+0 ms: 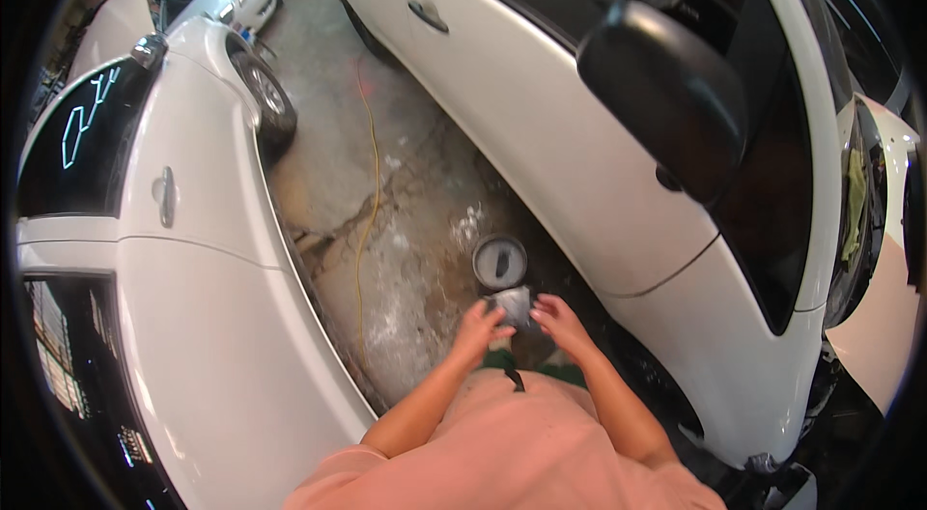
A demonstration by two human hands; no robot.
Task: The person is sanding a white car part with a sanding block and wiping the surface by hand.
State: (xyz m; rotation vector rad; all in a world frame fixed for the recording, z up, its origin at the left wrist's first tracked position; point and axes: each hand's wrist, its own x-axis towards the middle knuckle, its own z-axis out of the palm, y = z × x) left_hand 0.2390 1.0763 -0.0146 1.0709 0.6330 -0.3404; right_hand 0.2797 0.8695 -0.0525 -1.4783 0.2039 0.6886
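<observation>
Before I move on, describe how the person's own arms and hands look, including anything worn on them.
The left hand and right hand are ungloved. Both forearms are bare below the short salmon-pink sleeves of a T-shirt. No watch or cable shows; any finer markings cannot be made out.

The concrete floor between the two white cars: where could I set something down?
Likeliest, the floor bordered by the wheel of the left car and the yellow cable; another patch lies between that cable and the right car, beyond the bucket. It's crowded where the bucket, grey sheet, left hand and right hand cluster.
</observation>
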